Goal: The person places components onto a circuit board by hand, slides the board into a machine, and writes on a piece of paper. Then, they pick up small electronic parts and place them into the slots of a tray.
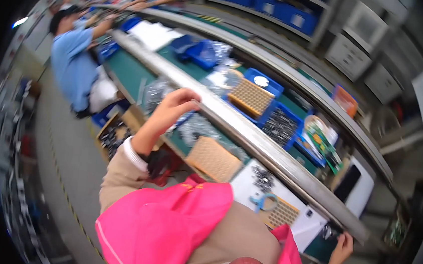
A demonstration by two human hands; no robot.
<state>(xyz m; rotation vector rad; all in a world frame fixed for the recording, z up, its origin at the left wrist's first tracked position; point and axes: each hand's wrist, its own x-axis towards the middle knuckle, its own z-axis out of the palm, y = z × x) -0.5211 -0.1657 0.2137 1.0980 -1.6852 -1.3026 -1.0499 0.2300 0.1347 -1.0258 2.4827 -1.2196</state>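
The left hand (173, 111) is reaching over the worktop (318, 249), fingers bending narrowly at the metal rail (258, 138) that is running lengthwise along it; whether they are gripping cannot be told. The right hand (343, 251) is curling near the worktop's right end, grip unclear. Beyond the rail, blue bins (295, 134) are holding a tan perforated tray (251, 97) and small dark parts (278, 126).

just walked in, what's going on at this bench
The person in pink has the left hand at the long metal rail and the right hand beside a small dark item at the end of the bench; blur hides whether either grips anything. Between them, loose dark parts and a grid-patterned tan tray lie on a white sheet.
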